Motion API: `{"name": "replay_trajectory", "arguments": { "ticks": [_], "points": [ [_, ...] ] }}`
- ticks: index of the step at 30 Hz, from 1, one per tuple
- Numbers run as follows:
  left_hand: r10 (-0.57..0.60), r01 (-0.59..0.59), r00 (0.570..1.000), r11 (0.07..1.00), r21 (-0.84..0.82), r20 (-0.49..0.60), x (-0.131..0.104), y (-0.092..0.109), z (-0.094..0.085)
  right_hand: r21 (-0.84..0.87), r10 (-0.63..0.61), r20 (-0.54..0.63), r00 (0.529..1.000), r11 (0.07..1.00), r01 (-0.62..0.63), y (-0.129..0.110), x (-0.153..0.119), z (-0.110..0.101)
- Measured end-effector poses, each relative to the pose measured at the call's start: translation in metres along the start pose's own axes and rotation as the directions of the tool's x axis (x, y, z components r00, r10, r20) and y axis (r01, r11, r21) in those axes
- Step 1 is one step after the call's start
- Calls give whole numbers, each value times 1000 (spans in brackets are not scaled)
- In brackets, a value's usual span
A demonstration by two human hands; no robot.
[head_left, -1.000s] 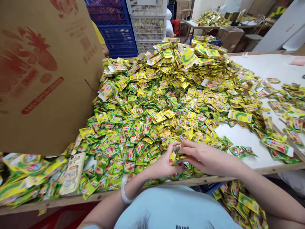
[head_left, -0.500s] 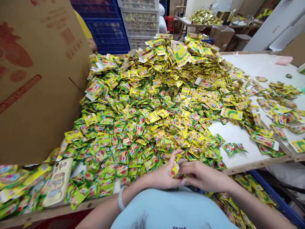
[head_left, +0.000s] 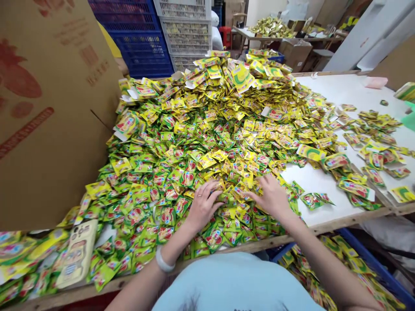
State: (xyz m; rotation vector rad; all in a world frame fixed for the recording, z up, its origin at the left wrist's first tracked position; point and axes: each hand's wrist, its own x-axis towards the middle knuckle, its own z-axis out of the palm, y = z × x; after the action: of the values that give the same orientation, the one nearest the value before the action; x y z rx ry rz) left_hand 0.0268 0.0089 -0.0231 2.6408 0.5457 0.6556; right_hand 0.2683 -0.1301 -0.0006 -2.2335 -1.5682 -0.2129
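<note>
A large heap of small yellow and green candy sachets (head_left: 181, 147) with red fruit pictures covers most of the white table. At its near side, my left hand (head_left: 203, 206) rests palm down on the sachets, fingers apart. To the right, my right hand (head_left: 272, 199) reaches into the same heap with its thumb and fingers spread. Several sachets lie in the gap between the two hands. Neither hand visibly holds anything, though some fingertips are partly hidden among the sachets. Flat yellow printed boxes (head_left: 242, 78) lie on top of the heap.
A tall cardboard carton (head_left: 55, 129) stands at the left, with a phone in a cream case (head_left: 78, 255) near it. A blue crate (head_left: 372, 255) of yellow packets sits below the table edge at right. Stacked blue crates (head_left: 142, 52) and white crates (head_left: 188, 36) stand behind.
My hands were together near my body around a small yellow box. They have parted and moved forward onto the sachets, and the box is out of them.
</note>
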Motion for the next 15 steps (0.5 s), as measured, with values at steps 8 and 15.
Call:
{"name": "replay_trajectory", "arguments": {
  "ticks": [8,15],
  "points": [
    [-527,464,848,688,-558,57,6,-9,-21,331,1,77,997,943,-26,-22,-9,20],
    [-280,434,900,637,-636,334,33,20,-36,819,-305,185,934,574,25,-41,16,-33]
  ]
}}
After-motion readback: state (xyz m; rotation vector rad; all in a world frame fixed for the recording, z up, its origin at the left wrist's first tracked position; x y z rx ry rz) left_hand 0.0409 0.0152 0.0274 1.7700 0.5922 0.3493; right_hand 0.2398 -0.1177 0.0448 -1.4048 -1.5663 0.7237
